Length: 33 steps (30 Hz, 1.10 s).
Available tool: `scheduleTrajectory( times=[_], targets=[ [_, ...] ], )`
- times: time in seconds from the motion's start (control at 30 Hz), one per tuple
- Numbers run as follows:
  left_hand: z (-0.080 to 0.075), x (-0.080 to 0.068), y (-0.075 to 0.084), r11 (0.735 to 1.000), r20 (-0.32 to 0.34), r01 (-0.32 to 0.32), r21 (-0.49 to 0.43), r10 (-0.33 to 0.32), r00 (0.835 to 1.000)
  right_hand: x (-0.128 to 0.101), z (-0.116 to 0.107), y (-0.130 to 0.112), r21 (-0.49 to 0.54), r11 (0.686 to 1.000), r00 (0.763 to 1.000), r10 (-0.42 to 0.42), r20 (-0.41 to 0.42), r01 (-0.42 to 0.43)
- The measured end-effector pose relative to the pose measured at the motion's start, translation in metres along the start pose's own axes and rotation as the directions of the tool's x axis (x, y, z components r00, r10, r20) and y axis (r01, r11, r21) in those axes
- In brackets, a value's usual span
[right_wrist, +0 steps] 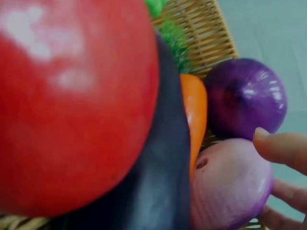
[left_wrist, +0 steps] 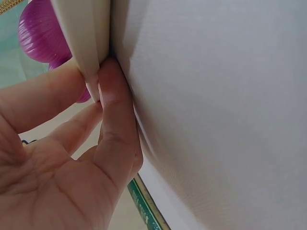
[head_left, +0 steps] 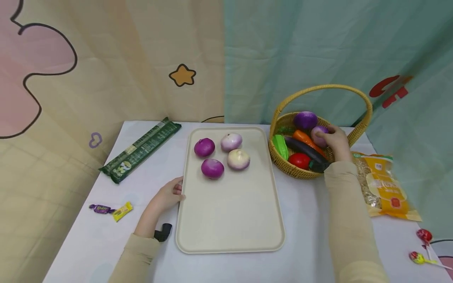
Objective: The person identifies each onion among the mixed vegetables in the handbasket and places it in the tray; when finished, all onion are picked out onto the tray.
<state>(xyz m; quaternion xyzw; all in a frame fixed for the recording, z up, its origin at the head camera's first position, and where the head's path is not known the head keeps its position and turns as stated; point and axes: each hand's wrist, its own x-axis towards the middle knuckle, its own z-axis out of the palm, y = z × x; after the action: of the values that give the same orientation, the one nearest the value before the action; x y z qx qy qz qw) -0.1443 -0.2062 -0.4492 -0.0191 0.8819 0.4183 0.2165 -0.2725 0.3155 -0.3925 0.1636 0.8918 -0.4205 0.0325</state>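
A cream tray (head_left: 230,212) lies mid-table with several purple and pale onions (head_left: 212,168) at its far end. My left hand (head_left: 178,192) is at the tray's left edge, and its fingers (left_wrist: 112,105) pinch the rim (left_wrist: 86,33). My right hand (head_left: 327,137) reaches into a wicker basket (head_left: 279,159) at the right. There its fingers (right_wrist: 283,148) curl round a pale purple onion (head_left: 317,134) (right_wrist: 230,184). Beside it lie a dark purple onion (head_left: 305,120) (right_wrist: 247,98), a carrot (head_left: 303,137), an eggplant (head_left: 304,149), a tomato (head_left: 299,160) (right_wrist: 72,105) and a green vegetable (head_left: 280,145).
A long green packet (head_left: 141,149) lies left of the tray, with two wrapped sweets (head_left: 111,210) nearer me. A yellow bag (head_left: 385,184) lies right of the basket, and two lollipops (head_left: 422,245) sit at the front right corner. Curtains hang behind the table.
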Motion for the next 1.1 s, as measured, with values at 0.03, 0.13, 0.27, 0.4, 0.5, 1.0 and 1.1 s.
scheduleTrajectory(
  times=[0.03, 0.13, 0.27, 0.4, 0.5, 1.0, 1.1],
  targets=[
    [0.000, 0.000, 0.000, 1.000, -0.001, -0.002, 0.006, 0.002, 1.000, 0.001, 0.000, 0.001, -0.018, 1.000, 1.000, -0.011, 0.009, 0.011],
    [-0.001, 0.001, 0.001, 1.000, -0.006, -0.006, 0.015, 0.006, 1.000, 0.005, 0.002, 0.002, -0.058, 0.998, 1.000, -0.019, 0.009, 0.019],
    [-0.001, 0.001, 0.000, 1.000, -0.004, -0.006, 0.017, 0.006, 1.000, 0.006, 0.006, 0.001, -0.088, 0.996, 1.000, 0.018, -0.011, -0.018],
    [0.001, -0.001, 0.001, 1.000, 0.000, 0.002, 0.007, -0.002, 1.000, 0.004, 0.010, 0.002, -0.101, 0.994, 0.997, 0.034, -0.075, -0.041],
    [0.002, -0.003, 0.001, 1.000, -0.001, 0.012, -0.001, -0.012, 1.000, 0.002, 0.011, 0.002, -0.106, 0.994, 0.993, 0.012, -0.119, -0.025],
    [0.001, -0.002, 0.001, 1.000, -0.009, 0.023, -0.018, -0.023, 1.000, -0.046, 0.008, -0.034, -0.093, 0.989, 0.980, -0.128, -0.153, 0.115],
    [-0.001, -0.003, 0.001, 0.999, -0.004, 0.026, -0.021, -0.026, 1.000, -0.070, 0.019, -0.044, -0.043, 0.987, 0.980, -0.161, -0.116, 0.157]
  ],
)
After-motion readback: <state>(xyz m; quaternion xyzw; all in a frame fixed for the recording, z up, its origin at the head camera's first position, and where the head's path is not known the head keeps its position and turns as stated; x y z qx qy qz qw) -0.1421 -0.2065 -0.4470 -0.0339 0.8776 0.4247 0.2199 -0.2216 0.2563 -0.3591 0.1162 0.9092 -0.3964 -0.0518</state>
